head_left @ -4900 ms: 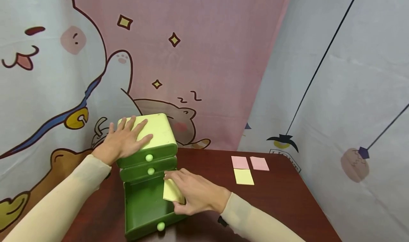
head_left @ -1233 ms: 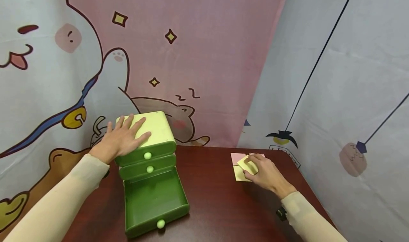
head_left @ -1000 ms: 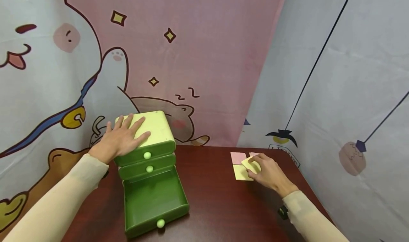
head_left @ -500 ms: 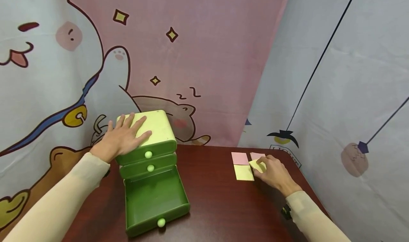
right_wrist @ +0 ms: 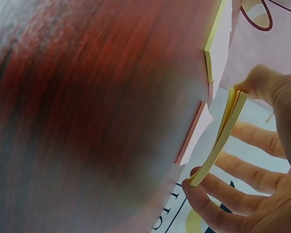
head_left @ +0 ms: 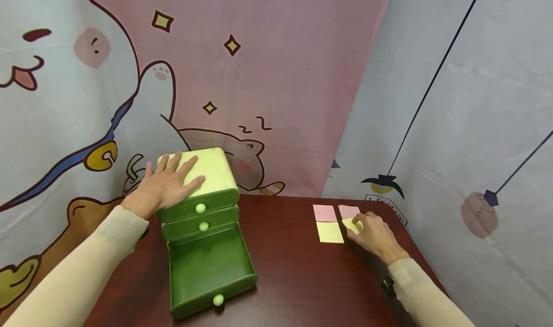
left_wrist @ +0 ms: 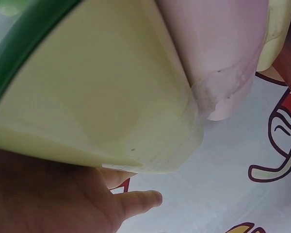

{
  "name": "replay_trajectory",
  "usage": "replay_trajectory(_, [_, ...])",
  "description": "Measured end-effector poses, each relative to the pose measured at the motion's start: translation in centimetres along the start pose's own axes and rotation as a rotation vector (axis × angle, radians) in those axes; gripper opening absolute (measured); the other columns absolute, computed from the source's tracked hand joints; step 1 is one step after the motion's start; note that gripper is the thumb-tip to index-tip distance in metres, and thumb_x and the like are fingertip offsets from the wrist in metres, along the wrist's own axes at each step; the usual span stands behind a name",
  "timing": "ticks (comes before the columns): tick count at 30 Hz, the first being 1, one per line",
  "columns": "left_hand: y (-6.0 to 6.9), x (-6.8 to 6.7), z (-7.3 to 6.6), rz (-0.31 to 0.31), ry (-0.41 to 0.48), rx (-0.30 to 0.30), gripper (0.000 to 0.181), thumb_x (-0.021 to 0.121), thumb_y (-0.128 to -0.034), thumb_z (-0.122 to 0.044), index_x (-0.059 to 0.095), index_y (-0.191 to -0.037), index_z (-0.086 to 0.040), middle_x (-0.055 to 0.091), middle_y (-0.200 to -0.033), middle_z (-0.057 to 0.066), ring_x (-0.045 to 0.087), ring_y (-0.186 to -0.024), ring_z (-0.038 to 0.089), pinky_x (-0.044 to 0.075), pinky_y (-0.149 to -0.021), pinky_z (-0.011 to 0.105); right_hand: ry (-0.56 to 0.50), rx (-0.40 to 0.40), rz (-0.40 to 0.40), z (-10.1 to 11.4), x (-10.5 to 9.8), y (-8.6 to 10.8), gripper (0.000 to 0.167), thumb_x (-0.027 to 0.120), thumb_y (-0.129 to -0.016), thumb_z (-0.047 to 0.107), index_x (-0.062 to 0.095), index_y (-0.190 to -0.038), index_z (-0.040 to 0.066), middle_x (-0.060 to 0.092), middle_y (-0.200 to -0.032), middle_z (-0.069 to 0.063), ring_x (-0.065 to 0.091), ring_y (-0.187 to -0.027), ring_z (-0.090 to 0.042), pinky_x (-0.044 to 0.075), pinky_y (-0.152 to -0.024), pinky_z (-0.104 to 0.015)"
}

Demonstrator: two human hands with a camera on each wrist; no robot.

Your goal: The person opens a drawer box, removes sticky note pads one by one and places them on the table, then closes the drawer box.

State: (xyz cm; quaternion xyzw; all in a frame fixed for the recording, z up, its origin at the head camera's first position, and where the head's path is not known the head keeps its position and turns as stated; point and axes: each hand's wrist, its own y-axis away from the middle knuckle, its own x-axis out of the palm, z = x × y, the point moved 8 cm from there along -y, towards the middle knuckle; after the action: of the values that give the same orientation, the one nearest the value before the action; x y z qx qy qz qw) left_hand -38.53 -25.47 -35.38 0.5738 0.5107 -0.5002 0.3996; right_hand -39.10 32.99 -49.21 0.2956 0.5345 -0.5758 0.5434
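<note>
My left hand [head_left: 166,185] lies with spread fingers on the pale yellow top of a small drawer cabinet [head_left: 213,171]. In the left wrist view, part of that hand [left_wrist: 77,199] shows beside the cabinet's edge. Over at the right, my right hand [head_left: 375,236] pinches a yellow sticky note pad [head_left: 351,225] between thumb and fingers. The right wrist view shows this pad [right_wrist: 222,138] held by opposite edges, slightly bent, just off the table. Right behind it lies a pink sticky note pad [head_left: 348,211]. Another pink pad [head_left: 324,213] and a yellow pad [head_left: 330,232] lie to its left.
The cabinet's green bottom drawer [head_left: 207,267] is pulled out toward me, with a light green knob [head_left: 218,300]. Two drawers above it look shut or nearly so. A dark red-brown table [head_left: 289,269] carries everything. Printed cloth [head_left: 276,77] hangs behind and at the right.
My right hand has carried the yellow pad from the bottom drawer to the pads at the right, then shifted it right and lowered it. My left hand has stayed on the cabinet.
</note>
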Motion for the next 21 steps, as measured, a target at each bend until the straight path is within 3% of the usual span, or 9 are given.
replay_trajectory(21, [-0.07, 0.10, 0.10, -0.004, -0.002, 0.001, 0.097, 0.024, -0.1140, -0.088, 0.013, -0.190, -0.028, -0.001, -0.195, 0.030, -0.002, -0.178, 0.066, -0.003, -0.135, 0.094, 0.024, 0.073, 0.070, -0.75, 0.74, 0.10, 0.041, 0.092, -0.097, 0.032, 0.084, -0.119, -0.002, 0.076, -0.112, -0.026, 0.065, -0.078, -0.027, 0.057, -0.064, -0.042])
